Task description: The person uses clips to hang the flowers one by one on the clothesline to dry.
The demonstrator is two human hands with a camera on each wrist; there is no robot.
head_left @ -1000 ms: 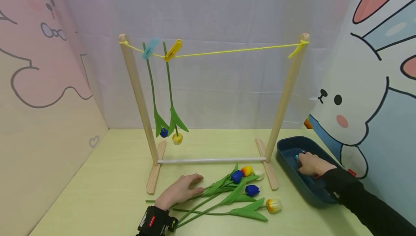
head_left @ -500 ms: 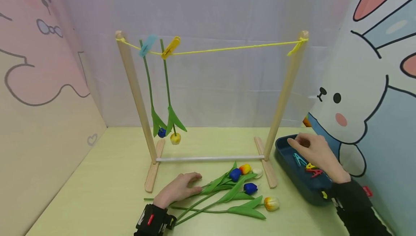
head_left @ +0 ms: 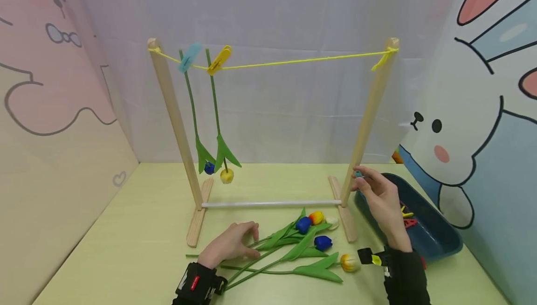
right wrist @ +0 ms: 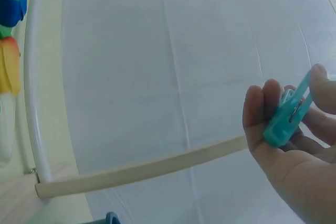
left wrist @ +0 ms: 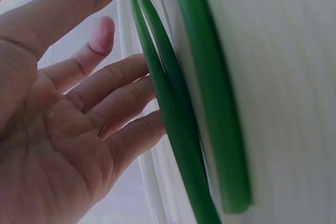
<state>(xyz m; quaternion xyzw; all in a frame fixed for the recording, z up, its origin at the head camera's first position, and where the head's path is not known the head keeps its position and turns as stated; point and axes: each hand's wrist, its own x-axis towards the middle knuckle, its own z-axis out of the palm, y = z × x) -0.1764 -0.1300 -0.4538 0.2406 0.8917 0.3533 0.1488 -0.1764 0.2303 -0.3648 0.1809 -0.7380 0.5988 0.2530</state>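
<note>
My right hand (head_left: pixel 382 202) holds a teal clothespin (right wrist: pixel 286 119) between thumb and fingers, beside the right post. Over several artificial tulips on the table, my left hand (head_left: pixel 228 246) lies with relaxed fingers. Its fingertips are at the green stems (left wrist: pixel 168 95) in the left wrist view, without curling round them. The loose heads include a blue tulip (head_left: pixel 323 243) and a yellow-white tulip (head_left: pixel 350 262). From the yellow cord (head_left: pixel 293 62) two tulips hang head down. A light blue clothespin (head_left: pixel 189 58) pins one, a yellow clothespin (head_left: pixel 220 60) the other.
The cord spans a left wooden post (head_left: pixel 174 118) and a right wooden post (head_left: pixel 369 114), joined low by a white rod (head_left: pixel 272 204). At the right stands a dark blue tub (head_left: pixel 440 244) with yellow and red clothespins inside. Printed rabbit panels flank the table.
My right hand has risen out of the tub and moved left to the right post, bringing the teal clothespin. The left hand has stayed at the stems.
</note>
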